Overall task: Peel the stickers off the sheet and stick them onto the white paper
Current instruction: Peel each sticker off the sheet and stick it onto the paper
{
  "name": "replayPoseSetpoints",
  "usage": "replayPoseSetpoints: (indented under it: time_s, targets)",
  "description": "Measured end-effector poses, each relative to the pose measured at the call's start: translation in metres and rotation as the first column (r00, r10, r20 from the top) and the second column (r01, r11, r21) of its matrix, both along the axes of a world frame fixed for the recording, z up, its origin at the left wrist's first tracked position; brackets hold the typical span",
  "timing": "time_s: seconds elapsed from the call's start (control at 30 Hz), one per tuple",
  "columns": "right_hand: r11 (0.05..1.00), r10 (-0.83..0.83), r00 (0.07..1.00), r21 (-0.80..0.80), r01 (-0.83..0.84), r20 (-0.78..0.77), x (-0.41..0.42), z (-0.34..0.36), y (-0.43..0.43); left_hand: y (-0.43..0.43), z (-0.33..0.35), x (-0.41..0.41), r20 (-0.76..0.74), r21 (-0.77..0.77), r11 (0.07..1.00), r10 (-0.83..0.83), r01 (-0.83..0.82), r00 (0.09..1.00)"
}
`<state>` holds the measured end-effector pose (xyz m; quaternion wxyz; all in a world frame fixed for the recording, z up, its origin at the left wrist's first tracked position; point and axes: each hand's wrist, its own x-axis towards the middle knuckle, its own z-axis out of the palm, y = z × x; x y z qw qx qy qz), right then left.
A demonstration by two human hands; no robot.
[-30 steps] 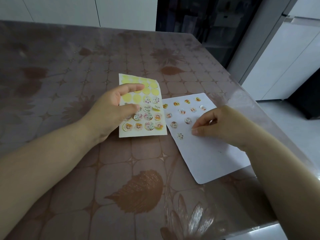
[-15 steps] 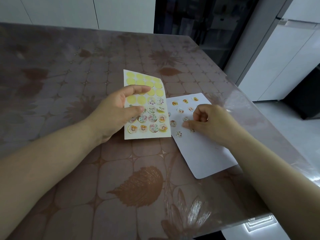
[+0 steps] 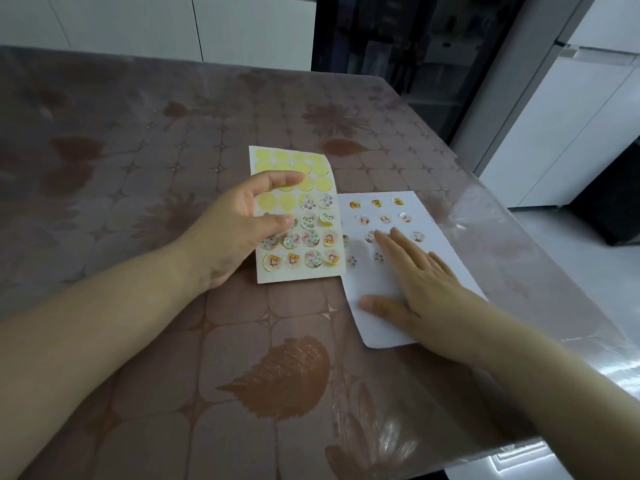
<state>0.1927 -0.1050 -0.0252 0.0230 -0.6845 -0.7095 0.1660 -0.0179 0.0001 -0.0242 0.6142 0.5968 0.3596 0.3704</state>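
Note:
The sticker sheet [image 3: 313, 268] lies in the middle of the table, its upper rows bare yellow circles, its lower rows still holding several round picture stickers. My left hand [image 3: 239, 230] grips its left side, thumb on the face and fingers across the yellow rows. To its right lies the white paper [image 3: 429, 216] with several round stickers on its upper half. My right hand [image 3: 412, 282] rests flat on the paper, fingers spread, fingertips near the middle stickers, holding nothing.
The table [image 3: 138, 168] wears a brown flower-and-leaf cloth under clear plastic. Its right edge [image 3: 540, 258] runs just beyond the paper, the near edge lower right. White cabinets [image 3: 561, 126] and a dark glass-front unit [image 3: 415, 46] stand behind.
My right hand has gone from a pinch over the stickers to lying flat and open on the paper. The left hand keeps its hold on the sheet.

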Motion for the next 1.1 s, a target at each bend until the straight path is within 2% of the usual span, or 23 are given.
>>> replayPoseSetpoints:
  time_s: [0.1, 0.2, 0.27, 0.37, 0.57, 0.63, 0.7, 0.8, 0.87, 1.1]
  targets:
    - [0.997, -0.047, 0.997, 0.053, 0.051, -0.063, -0.011, 0.004, 0.012, 0.0, 0.0, -0.002, -0.007, 0.007, 1.0, 0.009, -0.009, 1.0]
    - [0.963, 0.004, 0.983, 0.267, 0.047, -0.186, -0.017, 0.026, 0.028, 0.001, 0.0, -0.002, -0.025, 0.017, 1.0, 0.018, -0.018, 1.0]
    - [0.909, 0.089, 0.977, 0.416, -0.001, -0.193, -0.023, 0.037, 0.043, 0.001, 0.001, -0.001, -0.017, -0.015, 1.0, 0.019, -0.019, 1.0]
    - [0.836, 0.115, 0.973, 0.548, 0.013, -0.199, -0.036, 0.031, 0.066, 0.001, 0.002, -0.001, 0.006, -0.035, 0.999, 0.001, -0.001, 1.0]
    - [0.742, 0.156, 0.944, 0.666, 0.082, -0.29, -0.05, 0.007, 0.075, 0.002, -0.001, -0.001, -0.027, 0.035, 0.999, 0.006, -0.005, 1.0]
    - [0.712, 0.194, 0.942, 0.7, 0.057, -0.274, -0.05, 0.008, 0.074, 0.001, -0.001, 0.001, -0.034, 0.042, 0.999, 0.015, -0.014, 0.999]
    - [0.757, 0.196, 0.917, 0.648, 0.084, -0.348, -0.049, 0.01, 0.073, 0.001, -0.001, 0.002, -0.069, 0.074, 0.996, 0.05, -0.045, 0.996]
    - [0.88, 0.14, 0.823, 0.451, 0.152, -0.551, -0.047, 0.015, 0.07, 0.002, -0.002, 0.001, -0.106, 0.108, 0.99, 0.097, -0.086, 0.99]
    - [0.905, 0.132, 0.784, 0.396, 0.155, -0.607, -0.044, 0.019, 0.068, 0.002, -0.002, 0.001, -0.12, 0.106, 0.991, 0.095, -0.082, 0.988]
    - [0.933, 0.102, 0.806, 0.338, 0.126, -0.583, -0.046, 0.024, 0.064, 0.0, 0.0, 0.001, -0.203, 0.177, 0.983, 0.093, -0.057, 0.975]
